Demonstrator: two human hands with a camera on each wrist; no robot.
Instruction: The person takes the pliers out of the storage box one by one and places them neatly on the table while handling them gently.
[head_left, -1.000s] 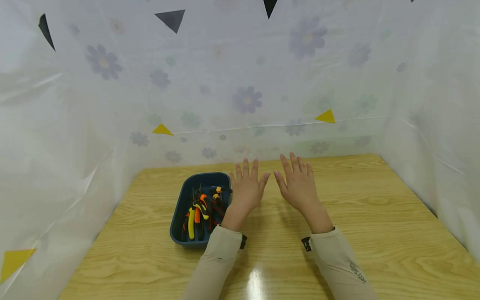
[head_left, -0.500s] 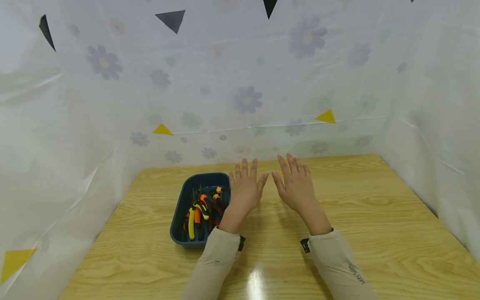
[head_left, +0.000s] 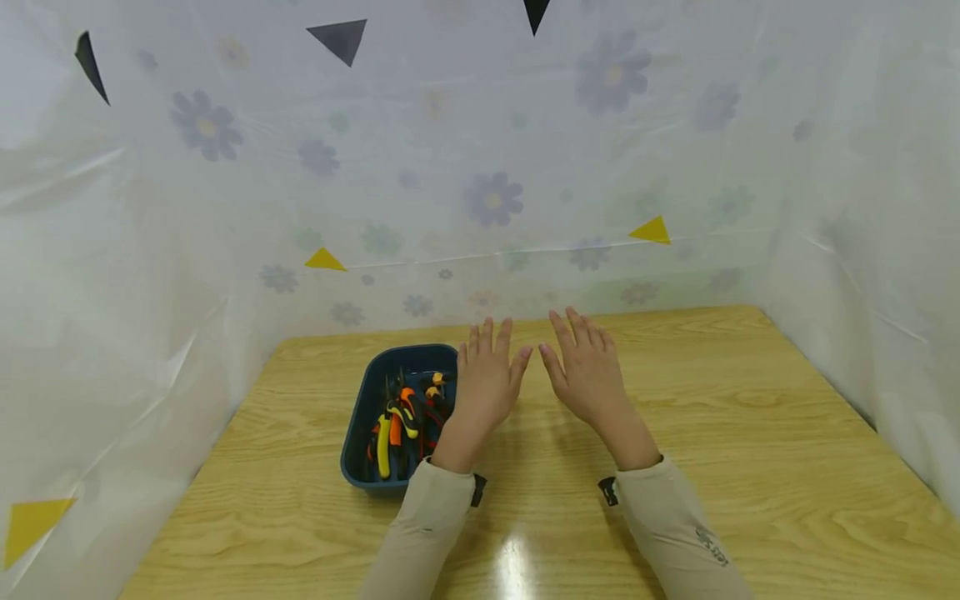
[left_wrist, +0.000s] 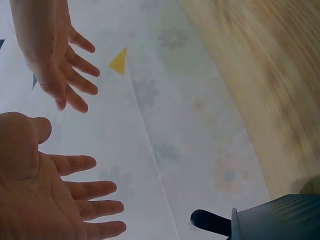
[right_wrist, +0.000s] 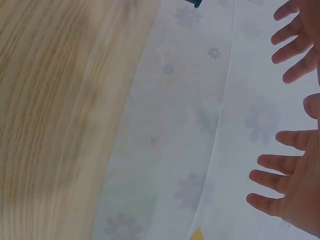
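Note:
My left hand hovers above the table with its fingers spread and straight, holding nothing. It hangs beside the right edge of a dark blue bin and hides part of that edge. Several pliers lie in the bin, among them one with yellow-and-black handles and one with orange handles. To the right, my right hand is also raised, fingers extended, with nothing in it. The two thumbs point toward each other, a small gap between them. Both palms show in the left wrist view, left hand below right hand.
The wood-grain table extends to both sides of the hands. A white flowered sheet hangs behind and along the sides, with yellow triangles on it. In the left wrist view, a dark rounded tip sticks out past the bin's wall.
Both hands have drifted slightly to the left, staying raised and spread. The bin and the pliers in it have not moved.

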